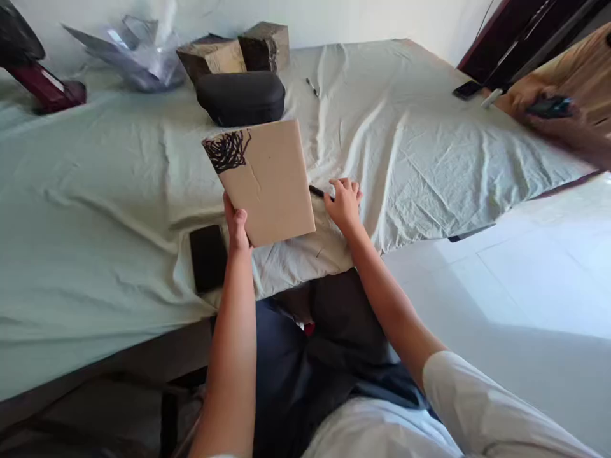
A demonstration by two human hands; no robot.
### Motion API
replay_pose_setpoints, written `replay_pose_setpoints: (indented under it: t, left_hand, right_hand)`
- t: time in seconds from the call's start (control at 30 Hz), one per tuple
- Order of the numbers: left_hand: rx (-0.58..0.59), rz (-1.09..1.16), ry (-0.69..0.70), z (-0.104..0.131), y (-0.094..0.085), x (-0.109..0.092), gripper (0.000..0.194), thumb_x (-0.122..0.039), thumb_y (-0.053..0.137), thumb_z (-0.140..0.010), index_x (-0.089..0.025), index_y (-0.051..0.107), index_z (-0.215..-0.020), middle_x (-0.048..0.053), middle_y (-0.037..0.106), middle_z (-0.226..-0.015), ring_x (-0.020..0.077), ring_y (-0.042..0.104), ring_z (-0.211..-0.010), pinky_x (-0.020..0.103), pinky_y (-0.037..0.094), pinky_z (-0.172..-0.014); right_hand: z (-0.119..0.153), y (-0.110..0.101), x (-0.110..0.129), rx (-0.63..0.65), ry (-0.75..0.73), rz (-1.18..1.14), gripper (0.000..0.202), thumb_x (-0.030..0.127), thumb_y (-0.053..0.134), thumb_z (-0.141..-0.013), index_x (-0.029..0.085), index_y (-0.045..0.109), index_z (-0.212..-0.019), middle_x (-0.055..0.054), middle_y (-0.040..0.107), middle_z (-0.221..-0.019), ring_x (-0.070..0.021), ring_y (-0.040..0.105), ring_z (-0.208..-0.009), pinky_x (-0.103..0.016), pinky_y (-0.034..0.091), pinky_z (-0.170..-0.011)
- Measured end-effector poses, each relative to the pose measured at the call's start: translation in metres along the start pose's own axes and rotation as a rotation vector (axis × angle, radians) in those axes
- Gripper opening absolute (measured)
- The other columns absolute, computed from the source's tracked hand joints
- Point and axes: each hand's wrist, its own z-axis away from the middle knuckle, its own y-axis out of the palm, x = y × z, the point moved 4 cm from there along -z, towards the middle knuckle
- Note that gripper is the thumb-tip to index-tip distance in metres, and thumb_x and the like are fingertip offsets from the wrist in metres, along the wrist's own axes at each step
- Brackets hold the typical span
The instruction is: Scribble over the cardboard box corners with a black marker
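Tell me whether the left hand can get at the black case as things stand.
Probably not straight away: the left hand is holding the cardboard, which appears to stand between it and the black case.

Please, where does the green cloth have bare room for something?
The cloth is bare, though wrinkled, left of the flat black item, and between the right hand and the phone-like item. Crowded: back left, with plastic bag, cardboard boxes and black case; also around the left hand and carton.

Black case (241,98): 11 o'clock, in front of brown cardboard boxes (267,48)
Crumpled clear plastic (153,63): 10 o'clock, near the wall (344,19)
Slim pen (312,87): 12 o'clock, lying on wrinkled cloth (429,146)
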Motion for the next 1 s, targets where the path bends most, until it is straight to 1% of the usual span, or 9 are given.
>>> replay_pose_setpoints:
  t: [0.13, 0.27, 0.37, 0.43, 0.5, 0.63, 0.8, 0.9, 1.0]
  left_hand:
    - [0.024, -0.003, 0.003, -0.001, 0.007, -0.005, 0.108, -0.086, 0.087, -0.074, -0.022, 0.055, -0.154, 0.014, 0.072, -0.139, 0.0346, 0.066, -0.139, 0.056, 0.046, -0.129]
    - [0.057, -0.010, 0.006, -0.005, 0.006, -0.004, 0.111, -0.086, 0.090, -0.070, -0.025, 0.054, -0.155, 0.011, 0.071, -0.141, 0.0327, 0.067, -0.132, 0.055, 0.048, -0.126]
    - [0.080, -0.019, 0.005, -0.007, 0.001, -0.001, 0.111, -0.086, 0.091, -0.070, -0.028, 0.051, -0.156, 0.010, 0.068, -0.145, 0.0315, 0.066, -0.130, 0.053, 0.050, -0.122]
    - [0.096, -0.024, 0.005, -0.008, -0.002, 0.001, 0.110, -0.086, 0.090, -0.071, -0.028, 0.051, -0.155, 0.010, 0.067, -0.146, 0.0318, 0.065, -0.131, 0.053, 0.052, -0.120]
    - [0.106, -0.028, 0.006, -0.007, -0.004, 0.002, 0.107, -0.085, 0.090, -0.072, -0.028, 0.052, -0.153, 0.010, 0.067, -0.146, 0.0317, 0.065, -0.131, 0.052, 0.053, -0.119]
    - [0.112, -0.033, 0.009, -0.005, -0.003, 0.000, 0.102, -0.083, 0.090, -0.073, -0.027, 0.054, -0.151, 0.010, 0.067, -0.145, 0.0298, 0.066, -0.127, 0.051, 0.057, -0.116]
    - [0.110, -0.030, 0.015, -0.003, 0.000, -0.004, 0.100, -0.082, 0.090, -0.074, -0.027, 0.055, -0.150, 0.011, 0.067, -0.148, 0.0311, 0.066, -0.128, 0.052, 0.060, -0.114]
    - [0.112, -0.027, 0.016, -0.002, 0.002, -0.005, 0.103, -0.081, 0.090, -0.075, -0.027, 0.053, -0.154, 0.013, 0.065, -0.151, 0.0336, 0.066, -0.133, 0.054, 0.060, -0.115]
    - [0.119, -0.032, 0.019, -0.002, 0.003, -0.006, 0.108, -0.082, 0.089, -0.076, -0.028, 0.049, -0.160, 0.013, 0.064, -0.153, 0.0354, 0.065, -0.138, 0.056, 0.058, -0.118]
  right_hand:
    - [0.000, 0.005, 0.000, 0.061, -0.033, 0.032, 0.035, 0.027, 0.051, -0.113, 0.016, 0.078, -0.131, -0.022, 0.076, -0.144, -0.0424, 0.060, -0.139, -0.057, 0.044, -0.116]
    - [0.002, 0.010, 0.006, 0.087, -0.138, 0.039, 0.033, 0.029, 0.054, -0.113, 0.019, 0.077, -0.134, -0.020, 0.078, -0.139, -0.0407, 0.064, -0.134, -0.054, 0.045, -0.112]
    - [0.003, 0.012, 0.007, 0.053, -0.151, 0.023, 0.035, 0.027, 0.047, -0.115, 0.018, 0.077, -0.130, -0.022, 0.076, -0.140, -0.0388, 0.065, -0.132, -0.051, 0.045, -0.111]
    - [0.002, 0.013, 0.007, 0.019, -0.137, -0.012, 0.036, 0.024, 0.044, -0.114, 0.016, 0.075, -0.132, -0.024, 0.074, -0.143, -0.0372, 0.067, -0.131, -0.049, 0.045, -0.111]
    - [0.001, 0.014, 0.007, 0.013, -0.133, -0.045, 0.036, 0.024, 0.044, -0.114, 0.015, 0.071, -0.136, -0.023, 0.077, -0.141, -0.0362, 0.069, -0.128, -0.047, 0.045, -0.109]
    - [0.002, 0.012, 0.011, 0.049, -0.169, -0.056, 0.035, 0.032, 0.045, -0.117, 0.019, 0.072, -0.134, -0.017, 0.084, -0.131, -0.0332, 0.073, -0.117, -0.042, 0.044, -0.102]
    - [0.004, 0.010, 0.012, 0.132, -0.121, 0.031, 0.043, 0.046, 0.038, -0.121, 0.026, 0.076, -0.126, -0.009, 0.087, -0.109, -0.0275, 0.075, -0.096, -0.034, 0.038, -0.079]
    - [0.002, 0.009, 0.012, 0.135, -0.061, 0.063, 0.047, 0.054, 0.038, -0.121, 0.027, 0.076, -0.129, -0.009, 0.087, -0.111, -0.0283, 0.077, -0.097, -0.033, 0.036, -0.074]
    - [0.001, 0.009, 0.013, 0.168, 0.009, 0.116, 0.050, 0.061, 0.042, -0.119, 0.026, 0.076, -0.128, -0.013, 0.088, -0.116, -0.0321, 0.079, -0.104, -0.035, 0.043, -0.080]
